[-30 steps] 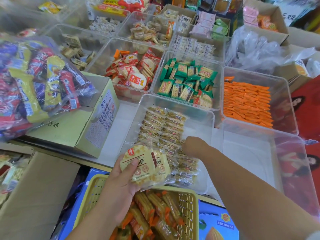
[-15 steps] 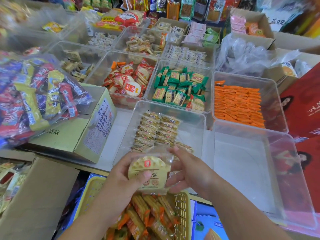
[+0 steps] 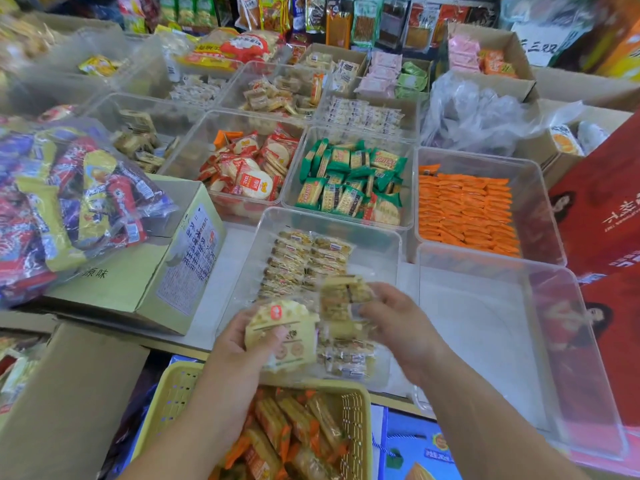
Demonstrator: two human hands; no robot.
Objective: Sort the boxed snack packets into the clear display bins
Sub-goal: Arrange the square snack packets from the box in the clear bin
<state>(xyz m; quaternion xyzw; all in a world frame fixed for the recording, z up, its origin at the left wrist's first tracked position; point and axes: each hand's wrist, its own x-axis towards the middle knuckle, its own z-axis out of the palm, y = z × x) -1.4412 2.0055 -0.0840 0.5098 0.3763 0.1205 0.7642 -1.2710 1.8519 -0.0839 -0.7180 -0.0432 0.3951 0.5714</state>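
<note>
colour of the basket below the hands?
Pale yellow: the basket shows best in the head view, the only view.

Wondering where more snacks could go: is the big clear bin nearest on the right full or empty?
Empty: the clear bin shows only its bare floor; the bin behind it holds orange packets.

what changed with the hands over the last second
The right hand left the clear bin, came back to the stack of packets in the left hand, and now pinches one packet off it, blurred, over the bin. The left hand kept its grip; the other bins look unchanged.
</note>
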